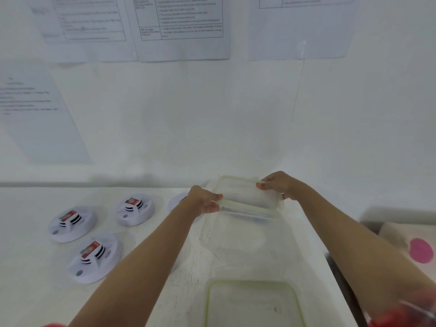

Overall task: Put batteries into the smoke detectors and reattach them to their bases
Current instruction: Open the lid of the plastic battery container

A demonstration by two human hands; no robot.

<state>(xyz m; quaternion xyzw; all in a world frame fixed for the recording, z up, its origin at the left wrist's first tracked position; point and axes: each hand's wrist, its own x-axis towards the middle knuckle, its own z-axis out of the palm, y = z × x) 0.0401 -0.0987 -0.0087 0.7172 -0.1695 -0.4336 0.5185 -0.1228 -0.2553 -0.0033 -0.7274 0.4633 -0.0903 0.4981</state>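
Note:
Three white round smoke detectors lie on the white table at the left: one at the far left (72, 223), one further back (135, 208), one nearer (94, 257). Each shows a red label and black vents on top. A fourth white disc (175, 201) peeks out behind my left arm. Both hands hold a clear plastic lid (247, 199) above a clear container (238, 241). My left hand (205, 200) pinches the lid's left edge and my right hand (277, 185) grips its far right corner. No batteries are visible.
A second clear lid or container with a green rim (253, 303) lies near the table's front edge. Printed sheets (181, 27) hang on the white wall behind. At the right, past the table's edge, is a beige surface with a pink spot (421, 250).

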